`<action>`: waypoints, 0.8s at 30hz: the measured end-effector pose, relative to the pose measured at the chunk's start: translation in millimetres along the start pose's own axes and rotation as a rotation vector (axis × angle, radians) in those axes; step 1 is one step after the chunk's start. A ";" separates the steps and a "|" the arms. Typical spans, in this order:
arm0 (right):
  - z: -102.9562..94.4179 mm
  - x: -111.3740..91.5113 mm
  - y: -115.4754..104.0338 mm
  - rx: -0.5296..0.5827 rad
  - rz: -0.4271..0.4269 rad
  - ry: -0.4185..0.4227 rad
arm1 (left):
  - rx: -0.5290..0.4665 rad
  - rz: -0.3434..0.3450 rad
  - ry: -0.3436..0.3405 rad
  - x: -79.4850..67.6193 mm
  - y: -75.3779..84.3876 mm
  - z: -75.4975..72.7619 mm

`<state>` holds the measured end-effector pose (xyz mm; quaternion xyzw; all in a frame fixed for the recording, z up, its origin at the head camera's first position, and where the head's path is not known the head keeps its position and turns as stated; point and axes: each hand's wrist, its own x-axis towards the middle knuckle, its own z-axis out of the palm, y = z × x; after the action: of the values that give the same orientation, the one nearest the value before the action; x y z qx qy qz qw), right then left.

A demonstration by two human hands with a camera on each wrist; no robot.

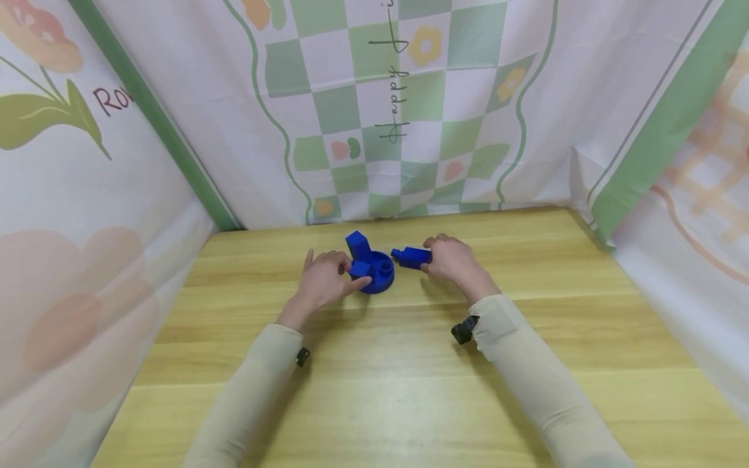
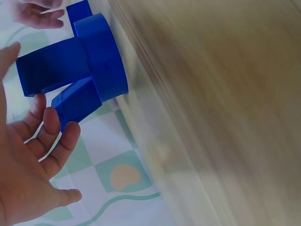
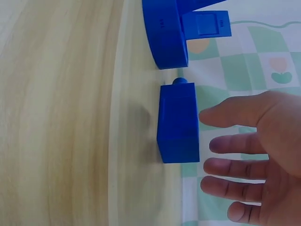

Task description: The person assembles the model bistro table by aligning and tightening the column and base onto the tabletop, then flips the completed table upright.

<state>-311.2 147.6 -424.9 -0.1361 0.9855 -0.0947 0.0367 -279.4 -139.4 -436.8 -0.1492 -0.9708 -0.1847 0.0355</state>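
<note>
A round blue base (image 1: 379, 286) sits toward the back of the table, with two blue square blocks standing up from it and a round socket on its right. My left hand (image 1: 324, 279) is at its left side, thumb and fingers around the nearer block (image 1: 361, 268). The taller block (image 1: 358, 246) rises behind. To the right of the base, my right hand (image 1: 453, 260) grips the rear end of a blue square bottle-shaped piece (image 1: 413, 257) between thumb and fingers. Its narrow round neck points left toward the socket, a small gap away. The right wrist view shows that neck close to the base (image 3: 164, 35).
The wood-grain table (image 1: 374, 390) stretches in front of both forearms. Behind it hangs a patterned cloth (image 1: 409, 156), with more cloth on the left and right sides. A small black device sits at each wrist.
</note>
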 end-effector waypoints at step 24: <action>8.3 12.1 2.3 -0.018 0.038 -0.050 | -0.013 -0.016 0.001 3.5 -3.0 -6.6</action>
<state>-322.6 145.0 -434.0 -0.1200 0.9875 -0.0817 0.0617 -283.5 -143.5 -431.2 -0.1416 -0.9707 -0.1913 0.0335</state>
